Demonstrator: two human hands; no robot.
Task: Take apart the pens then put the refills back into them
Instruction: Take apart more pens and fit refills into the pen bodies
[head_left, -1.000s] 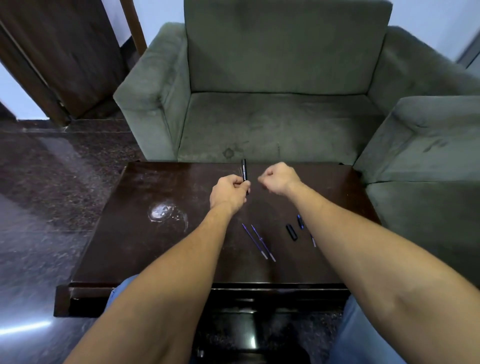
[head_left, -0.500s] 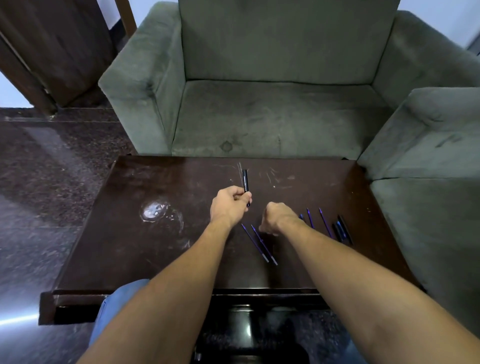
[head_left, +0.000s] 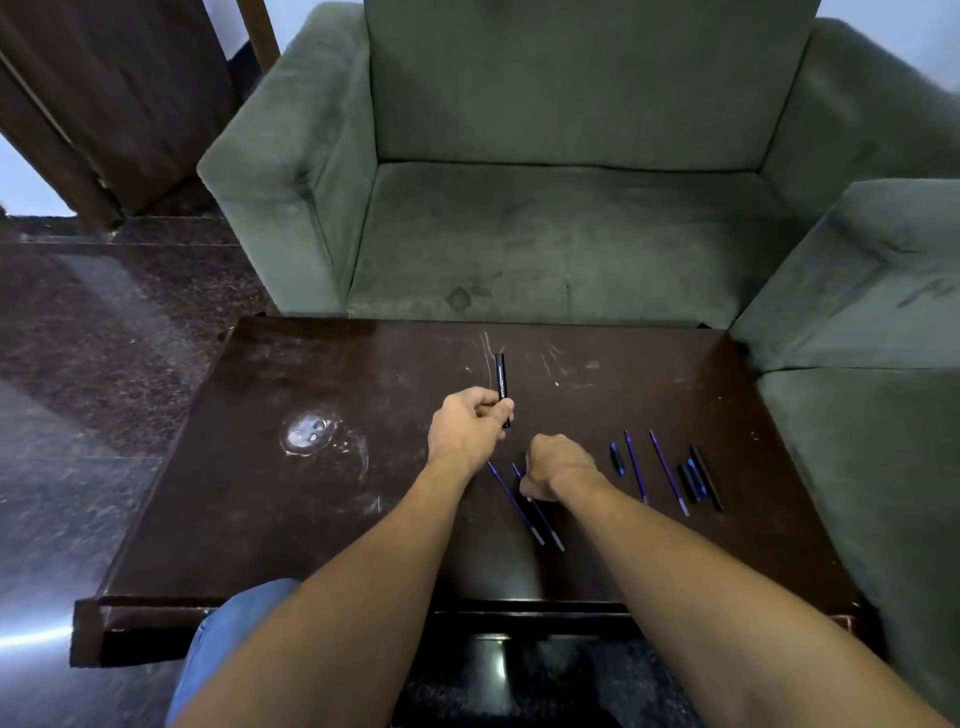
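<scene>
In the head view, the right hand (head_left: 558, 465) has been lowered from beside the pen barrel (head_left: 502, 384) to the pair of refills (head_left: 527, 519) at the near middle of the table (head_left: 311, 519). The barrel has been kept in the left hand (head_left: 467, 426) throughout. This is judged to mean that taking apart is finished for this pen and that a refill is being fetched for it.

The left hand's fingers are curled round the barrel's near end, and its far end is pointed toward the sofa (head_left: 545, 234). The right hand's fingers are curled downward with the thumb at the right-hand refill of the pair. Whether that refill is already pinched cannot be told.

The barrel is a black, smooth, straight tube with pale lettering along it. The refills are thin, stiff purple rods laid side by side at a slant. More refills (head_left: 636, 467) and short dark pen parts (head_left: 704, 480) are spread to the right. The table is dark, glossy wood, scratched at the far side. The sofa is covered in dull green, matted cloth.
</scene>
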